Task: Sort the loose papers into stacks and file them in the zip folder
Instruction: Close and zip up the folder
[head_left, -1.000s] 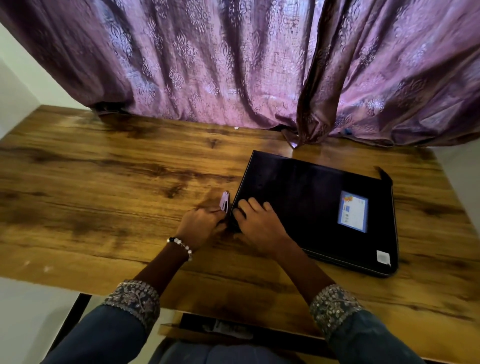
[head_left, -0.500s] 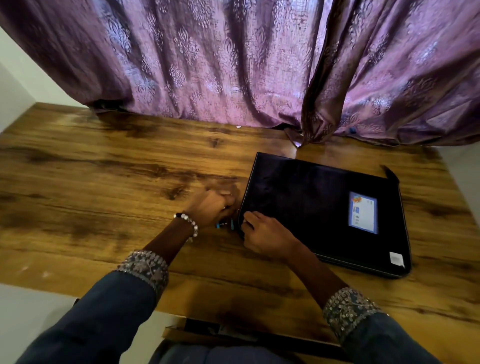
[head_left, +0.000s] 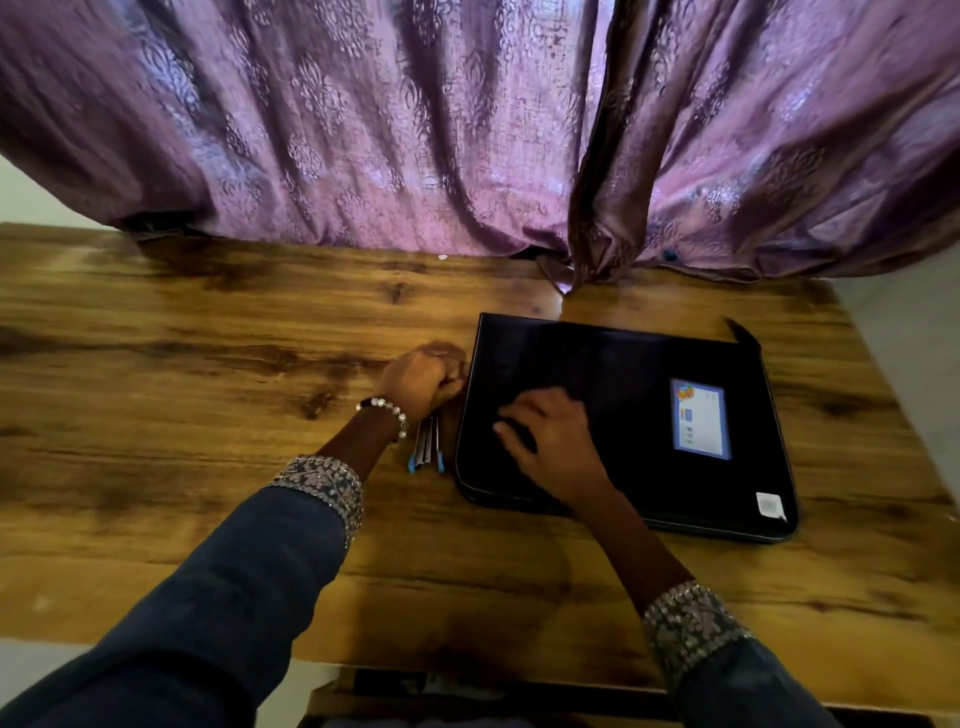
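Observation:
The black zip folder (head_left: 639, 364) lies closed on the wooden table (head_left: 208, 338), right of centre, with a blue label (head_left: 700, 418) on its cover. No loose papers are in sight. My left hand (head_left: 423, 382) is curled into a fist against the folder's left edge and pinches at the zip there; the pull itself is hidden under my fingers. My right hand (head_left: 553, 444) lies on the cover near the left end, fingers spread and pressing down.
A few small blue-tipped strips (head_left: 428, 449) lie on the table just left of the folder, below my left wrist. A purple curtain (head_left: 467, 130) hangs along the table's far edge. A white sticker (head_left: 769, 504) marks the folder's near right corner.
My left hand has moved away from me along the folder's left edge. My right hand has shifted further onto the cover. The blue-tipped strips now lie uncovered.

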